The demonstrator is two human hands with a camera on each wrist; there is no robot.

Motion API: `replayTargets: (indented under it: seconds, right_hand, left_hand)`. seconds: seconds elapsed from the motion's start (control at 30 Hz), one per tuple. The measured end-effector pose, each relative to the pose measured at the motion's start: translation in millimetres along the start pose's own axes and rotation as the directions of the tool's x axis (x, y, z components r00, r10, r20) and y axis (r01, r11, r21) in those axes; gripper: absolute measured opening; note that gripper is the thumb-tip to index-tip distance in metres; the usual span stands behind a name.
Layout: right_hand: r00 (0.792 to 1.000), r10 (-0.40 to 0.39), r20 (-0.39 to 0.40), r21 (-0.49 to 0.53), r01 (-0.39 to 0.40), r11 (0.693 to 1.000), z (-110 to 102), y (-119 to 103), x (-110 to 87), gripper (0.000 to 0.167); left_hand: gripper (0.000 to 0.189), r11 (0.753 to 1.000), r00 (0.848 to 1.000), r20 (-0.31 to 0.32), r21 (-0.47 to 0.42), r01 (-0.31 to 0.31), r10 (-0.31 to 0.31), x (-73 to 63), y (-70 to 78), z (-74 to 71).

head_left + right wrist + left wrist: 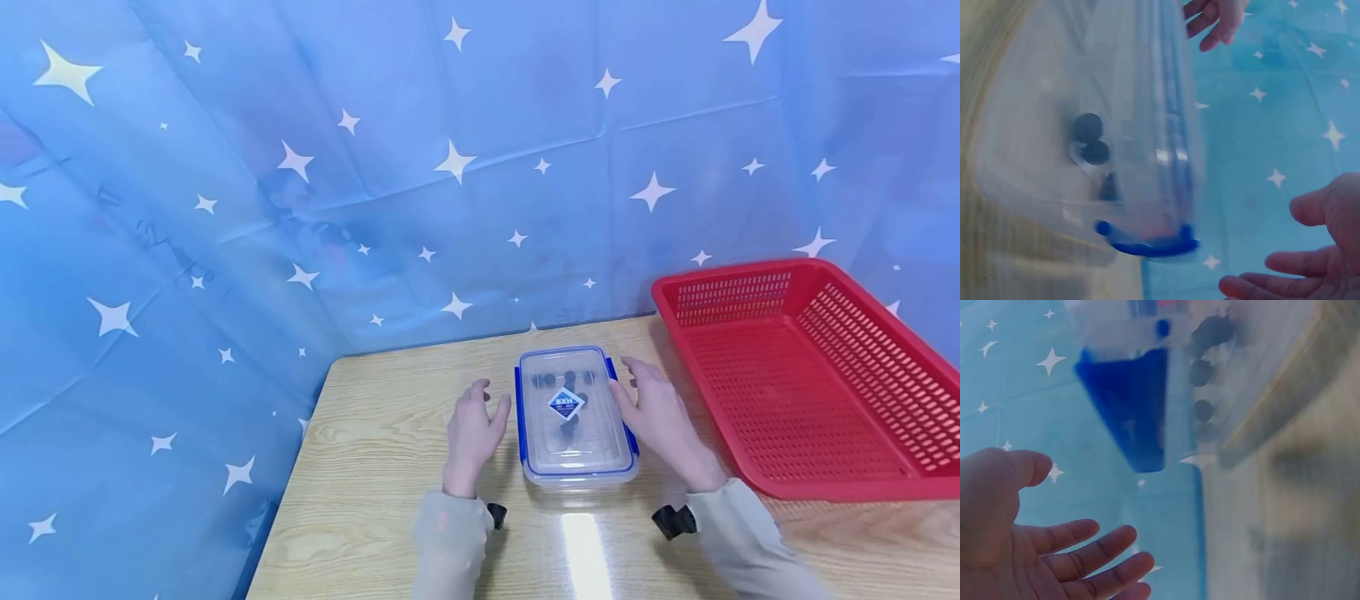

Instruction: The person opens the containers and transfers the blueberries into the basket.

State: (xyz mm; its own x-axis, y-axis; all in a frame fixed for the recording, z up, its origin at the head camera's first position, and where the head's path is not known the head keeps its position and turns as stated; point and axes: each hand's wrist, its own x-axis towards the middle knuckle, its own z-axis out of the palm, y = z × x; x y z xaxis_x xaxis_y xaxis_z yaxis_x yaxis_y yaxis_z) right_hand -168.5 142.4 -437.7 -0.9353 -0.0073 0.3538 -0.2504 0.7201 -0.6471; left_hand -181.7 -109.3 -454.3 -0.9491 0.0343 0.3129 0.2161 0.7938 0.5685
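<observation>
On the wooden table stands a clear plastic food container (543, 450) with a blue-rimmed lid and a diamond-shaped BXH label (566, 404). Several small dark round pieces (570, 427) show through it. To its left, my left hand (474, 429) hovers with relaxed, spread fingers and holds nothing. My right hand (663, 417) is close beside the opposite side, its thumb overlapping the lid's edge in the head view. A blue side clip (1132, 406) appears blurred in the left wrist view. Another blue clip (1147, 247) lies ahead of my right hand's loose fingers (1297, 262).
A large red perforated plastic basket (780, 400) occupies the right side, close to my right forearm. Behind the table (360, 467) hangs a blue cloth (405, 208) printed with white stars. Dark devices (675, 522) are strapped at both wrists.
</observation>
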Motion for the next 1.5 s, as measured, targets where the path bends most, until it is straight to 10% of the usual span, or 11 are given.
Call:
replayTargets:
  seconds: [0.4,0.93,1.5]
  right_hand:
    - [0.993,0.114,0.02,0.046,-0.114,0.992,13,15,-3.4,0.036]
    - [0.935,0.325,0.14,0.131,-0.343,0.93,29,35,-6.0,0.038]
    - [0.91,0.311,0.276,0.171,-0.364,0.916,29,35,-6.8,0.048]
  left_hand:
    - [0.031,0.933,0.986,0.125,-0.328,0.147,-0.111,-5.6,-10.2,25.6]
    - [0.04,0.857,0.926,0.313,-0.395,0.331,-0.213,-14.5,-5.6,46.7]
    - [0.046,0.816,0.896,0.379,-0.425,0.392,-0.233,-13.9,-5.5,48.8]
